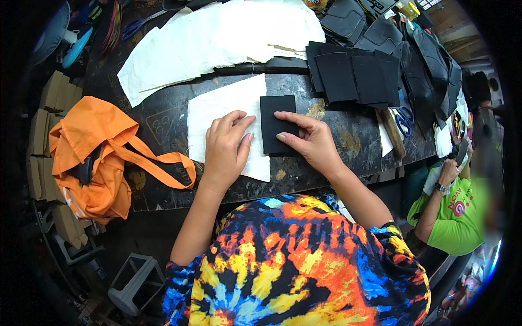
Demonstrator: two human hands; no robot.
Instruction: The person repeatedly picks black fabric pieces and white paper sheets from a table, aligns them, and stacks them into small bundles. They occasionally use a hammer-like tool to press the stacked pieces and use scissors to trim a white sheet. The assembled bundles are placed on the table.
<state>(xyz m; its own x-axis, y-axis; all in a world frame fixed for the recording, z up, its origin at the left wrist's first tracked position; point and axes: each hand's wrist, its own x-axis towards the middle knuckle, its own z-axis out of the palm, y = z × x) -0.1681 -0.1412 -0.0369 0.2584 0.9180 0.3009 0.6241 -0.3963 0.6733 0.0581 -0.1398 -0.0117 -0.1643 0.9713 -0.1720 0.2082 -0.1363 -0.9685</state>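
Note:
A white cloth piece (225,103) lies on the dark worktable in front of me. My left hand (227,142) rests on it, fingers spread loosely with nothing held, their tips pointing toward the black piece. Against the cloth's right edge is a flat black rectangular piece (276,122), its left side over or right beside the cloth; I cannot tell which. My right hand (312,140) holds this piece from its right side, with thumb and a fingertip on its top face. The remaining right fingers are mostly hidden.
A long pile of white cloth (217,38) spans the table's far side. Stacked black rectangles (353,76), blue-handled scissors (404,120) and black pouches (429,54) lie right. An orange bag (95,157) sits left, near cardboard boxes (41,130). Another person in green (457,217) works at right.

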